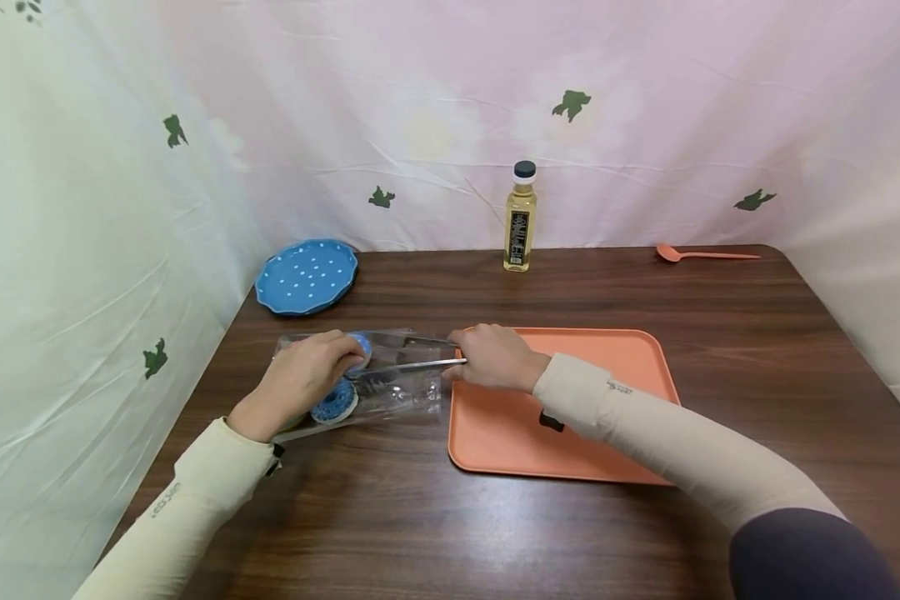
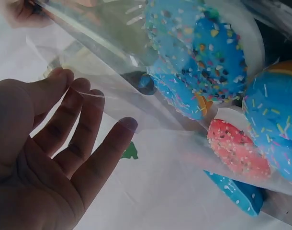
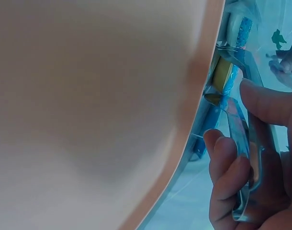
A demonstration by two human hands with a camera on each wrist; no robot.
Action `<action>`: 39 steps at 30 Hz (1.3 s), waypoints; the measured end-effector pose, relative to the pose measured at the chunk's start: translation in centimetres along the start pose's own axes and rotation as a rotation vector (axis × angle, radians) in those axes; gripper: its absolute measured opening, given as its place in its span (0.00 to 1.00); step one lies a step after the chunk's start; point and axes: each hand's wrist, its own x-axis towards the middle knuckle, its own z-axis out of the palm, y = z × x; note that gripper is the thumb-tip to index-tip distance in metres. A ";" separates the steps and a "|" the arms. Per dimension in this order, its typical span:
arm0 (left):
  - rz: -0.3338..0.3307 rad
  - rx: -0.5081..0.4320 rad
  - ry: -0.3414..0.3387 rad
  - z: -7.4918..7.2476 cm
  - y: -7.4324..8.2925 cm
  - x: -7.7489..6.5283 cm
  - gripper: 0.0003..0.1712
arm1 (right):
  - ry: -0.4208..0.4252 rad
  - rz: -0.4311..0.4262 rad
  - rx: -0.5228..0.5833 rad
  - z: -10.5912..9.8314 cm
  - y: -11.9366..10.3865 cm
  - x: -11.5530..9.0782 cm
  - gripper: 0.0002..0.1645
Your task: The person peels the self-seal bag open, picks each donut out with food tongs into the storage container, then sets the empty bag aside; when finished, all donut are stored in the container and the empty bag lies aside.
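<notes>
Left hand (image 1: 303, 375): thumb and forefinger pinch the film of a clear plastic bag (image 1: 401, 410); other fingers loosely spread. Right hand (image 1: 498, 358): fingers wrapped round shiny metal tongs (image 3: 238, 127), arms parted, pointing into the bag; glare on the film makes contact at the tips uncertain. Inside the bag, left of a smooth orange tray (image 1: 510, 437), round sprinkled doughnuts (image 1: 335, 402), blue and pink. Beyond: scalloped, white-dotted blue plate (image 1: 305, 279); slim bottle (image 1: 520, 229), yellow liquid; orange spoon (image 1: 708, 255).
</notes>
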 end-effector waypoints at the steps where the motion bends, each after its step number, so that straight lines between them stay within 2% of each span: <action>1: 0.004 -0.001 0.012 0.0 0.0 0.0 0.04 | 0.003 0.002 0.003 0.0 0.0 0.1 0.36; 8: 0.031 0.028 0.077 0.3 -0.1 -0.2 0.02 | 0.054 0.003 -0.038 0.2 -0.3 0.6 0.33; 13: 0.025 0.023 0.069 0.5 -0.1 -0.2 0.03 | 0.049 0.013 -0.038 0.1 -0.2 0.2 0.32; 20: -0.006 0.012 0.044 0.4 -0.3 -0.2 0.04 | 0.029 0.025 -0.042 -1.0 0.5 -1.8 0.30; 26: 0.028 0.027 0.062 0.5 -0.4 -0.2 0.08 | 0.063 0.031 -0.068 -1.3 1.1 -3.4 0.23; 34: 0.052 0.016 0.080 0.7 -0.3 -0.1 0.07 | 0.064 0.013 -0.057 -0.8 0.7 -2.3 0.31; 39: 0.048 0.017 0.084 0.9 -0.3 -0.1 0.07 | 0.093 -0.002 -0.072 -0.5 0.7 -2.4 0.28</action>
